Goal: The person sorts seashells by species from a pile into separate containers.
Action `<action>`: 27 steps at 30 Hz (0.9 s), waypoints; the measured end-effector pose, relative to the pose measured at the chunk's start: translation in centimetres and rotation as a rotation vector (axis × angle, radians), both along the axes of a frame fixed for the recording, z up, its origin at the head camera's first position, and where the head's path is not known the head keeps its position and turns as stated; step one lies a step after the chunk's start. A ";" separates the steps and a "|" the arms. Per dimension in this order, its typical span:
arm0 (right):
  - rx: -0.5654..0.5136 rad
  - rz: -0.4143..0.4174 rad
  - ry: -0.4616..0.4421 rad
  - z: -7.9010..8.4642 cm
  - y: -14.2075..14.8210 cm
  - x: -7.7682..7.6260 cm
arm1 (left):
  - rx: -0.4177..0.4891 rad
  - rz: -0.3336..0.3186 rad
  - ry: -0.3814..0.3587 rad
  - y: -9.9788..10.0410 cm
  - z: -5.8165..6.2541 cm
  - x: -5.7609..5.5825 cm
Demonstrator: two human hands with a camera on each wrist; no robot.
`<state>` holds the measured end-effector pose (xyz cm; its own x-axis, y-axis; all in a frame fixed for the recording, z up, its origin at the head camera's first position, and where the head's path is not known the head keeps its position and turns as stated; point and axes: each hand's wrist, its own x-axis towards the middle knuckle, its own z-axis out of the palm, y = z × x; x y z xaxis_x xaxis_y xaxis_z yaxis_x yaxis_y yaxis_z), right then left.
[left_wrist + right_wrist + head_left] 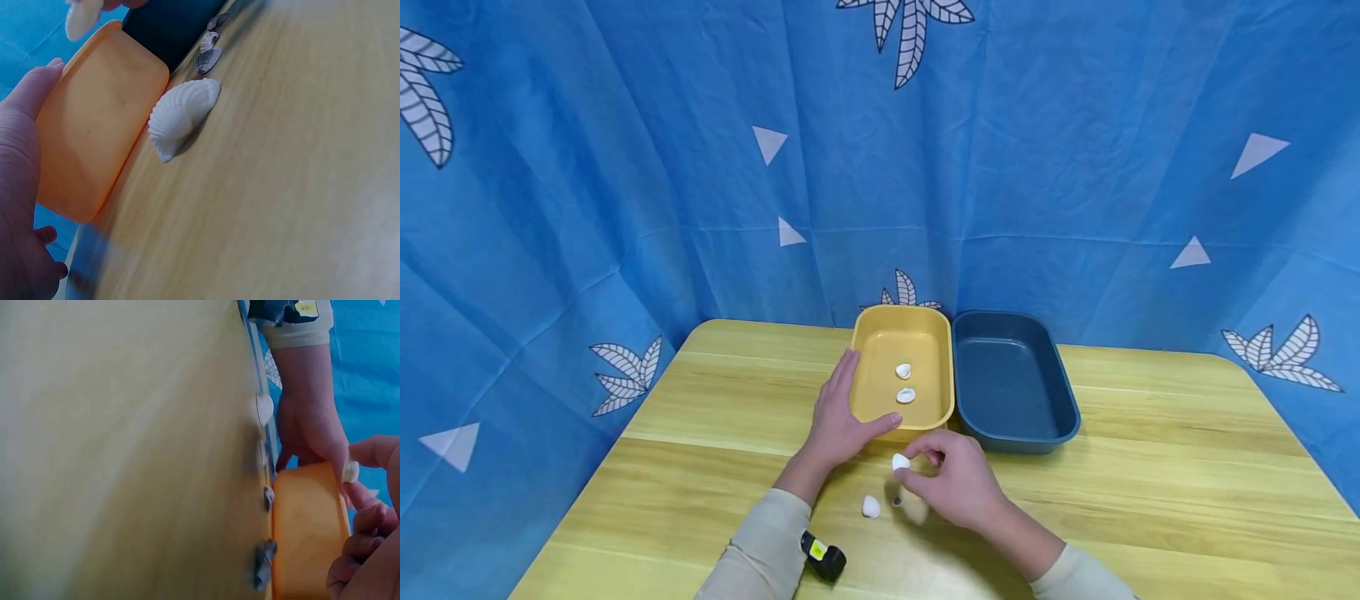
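My right hand (958,479) pinches a white seashell (901,462) between thumb and fingertips, just in front of the yellow tray (859,333). The same held shell (83,17) appears at the top of the left wrist view. My left hand (837,425) spreads around the tray's near-left corner, fingers along its left side and thumb by the front rim. Inside the tray lie two white shells, a rear shell (903,371) and a front shell (906,396). On the table, a ribbed white shell (871,507) lies below the hands, with a dark shell (897,501) beside it.
A dark blue tray (1015,442) stands against the yellow one's right side. Small dark-striped shells (208,59) lie on the wooden table (1150,467) near the trays. A blue patterned curtain (1037,167) hangs behind. A black wrist device (826,560) sits at my left sleeve.
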<state>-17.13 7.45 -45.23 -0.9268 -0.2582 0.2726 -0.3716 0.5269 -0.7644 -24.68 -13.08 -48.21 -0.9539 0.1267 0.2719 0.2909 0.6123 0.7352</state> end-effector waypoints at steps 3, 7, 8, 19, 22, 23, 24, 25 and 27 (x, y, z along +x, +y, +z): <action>-0.030 -0.016 0.038 0.2 0.4 -0.1 | 0.007 -0.002 0.002 0.0 0.0 0.1; -0.073 -0.026 0.097 0.6 0.9 -0.5 | 0.007 0.001 -0.003 0.0 0.0 0.1; -0.081 -0.029 0.106 0.7 1.0 -0.6 | 0.004 0.003 -0.005 0.0 0.0 0.1; -0.125 -0.095 0.091 2.6 1.4 -3.2 | -0.004 0.014 -0.012 0.0 -0.1 0.0; -0.139 -0.117 0.085 2.7 1.5 -4.2 | -0.002 0.016 -0.021 0.0 -0.1 0.0; -0.142 -0.124 0.085 2.7 1.5 -4.6 | -0.002 0.014 -0.025 0.0 -0.1 0.0; -0.142 -0.129 0.087 2.7 1.6 -4.9 | -0.002 0.014 -0.029 0.0 -0.1 0.0; -0.144 -0.133 0.089 2.7 1.6 -5.2 | -0.002 0.013 -0.033 0.0 -0.1 0.0; -0.142 -0.144 0.094 2.8 1.6 -5.8 | -0.005 0.012 -0.035 0.0 0.0 0.0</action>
